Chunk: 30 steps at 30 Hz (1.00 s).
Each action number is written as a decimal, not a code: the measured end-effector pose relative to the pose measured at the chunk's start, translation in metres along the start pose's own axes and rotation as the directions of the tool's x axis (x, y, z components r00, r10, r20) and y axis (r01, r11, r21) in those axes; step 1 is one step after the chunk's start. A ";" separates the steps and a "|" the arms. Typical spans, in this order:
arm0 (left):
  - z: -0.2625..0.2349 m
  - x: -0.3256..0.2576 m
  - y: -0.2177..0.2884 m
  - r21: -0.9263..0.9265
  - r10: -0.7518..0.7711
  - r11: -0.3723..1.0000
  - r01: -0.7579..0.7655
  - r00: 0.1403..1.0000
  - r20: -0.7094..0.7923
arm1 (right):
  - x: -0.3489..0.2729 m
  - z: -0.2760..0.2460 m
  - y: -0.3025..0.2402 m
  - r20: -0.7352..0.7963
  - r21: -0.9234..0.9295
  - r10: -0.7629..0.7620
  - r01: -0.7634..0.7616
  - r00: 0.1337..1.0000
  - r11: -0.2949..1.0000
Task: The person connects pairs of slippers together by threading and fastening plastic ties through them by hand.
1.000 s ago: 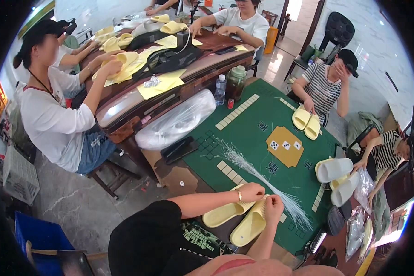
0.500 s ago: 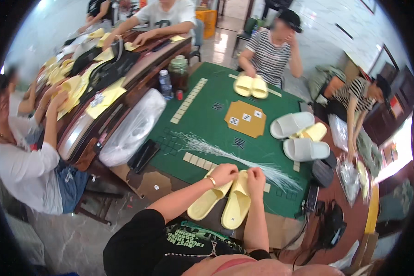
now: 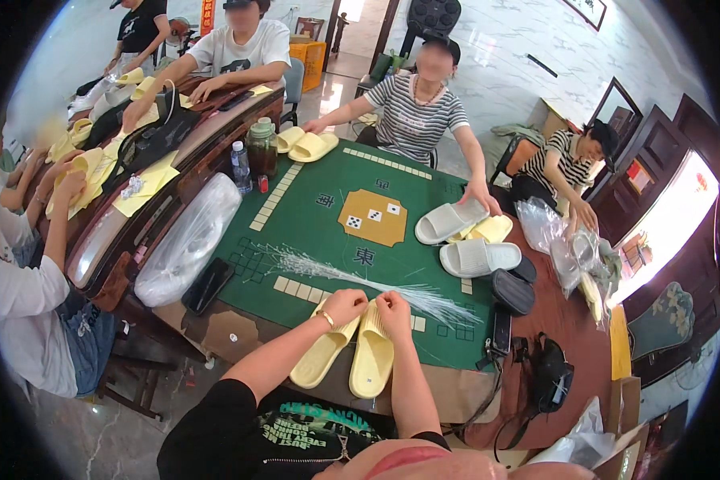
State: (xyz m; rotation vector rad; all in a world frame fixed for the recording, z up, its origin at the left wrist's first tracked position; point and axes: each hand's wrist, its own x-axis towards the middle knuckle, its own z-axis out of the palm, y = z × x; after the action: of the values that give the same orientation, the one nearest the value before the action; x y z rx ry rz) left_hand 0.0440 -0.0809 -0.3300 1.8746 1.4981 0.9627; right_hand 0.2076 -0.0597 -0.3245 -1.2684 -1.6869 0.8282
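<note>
A pair of pale yellow slippers lies side by side in front of me at the table's near edge, toes pointing away. My left hand is closed in a pinch at the strap of the left slipper. Close beside it, my right hand pinches at the strap of the right slipper. Whatever the fingertips hold is too small or hidden to make out. Just beyond my hands lies a bundle of thin white plastic strands, spread across the green table top.
Grey slippers with yellow ones between them lie to the right. Across the table, a person touches yellow slippers and reaches toward the grey ones. A plastic-wrapped roll, black case, bottle and jar stand left.
My view has turned, shifting the scene leftward. My hands stay at the slipper straps. The person opposite has moved the yellow slippers to the table's far left corner and stretched a hand toward the grey slippers.
</note>
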 end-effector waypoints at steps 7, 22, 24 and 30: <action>0.003 0.009 -0.005 -0.067 0.020 0.997 -0.022 0.999 -0.026 | 0.010 0.001 0.017 0.011 -0.080 -0.002 0.003 1.000 0.997; 0.003 0.004 0.012 -0.174 -0.013 0.985 0.019 0.999 0.036 | -0.002 -0.007 0.018 -0.104 0.182 -0.012 0.031 0.994 0.983; 0.003 0.008 0.014 -0.173 0.023 0.985 -0.009 0.997 0.079 | -0.004 -0.015 -0.003 -0.003 -0.007 0.031 -0.031 1.000 0.999; -0.008 0.016 -0.017 -0.253 -0.107 0.959 0.130 0.989 0.105 | 0.012 -0.004 0.010 -0.376 0.363 0.144 0.002 0.915 0.932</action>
State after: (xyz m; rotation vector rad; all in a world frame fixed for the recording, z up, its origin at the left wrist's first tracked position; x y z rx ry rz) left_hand 0.0299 -0.0618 -0.3351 1.6022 1.3434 0.9545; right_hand 0.2133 -0.0452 -0.3290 -1.1544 -1.1118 0.8110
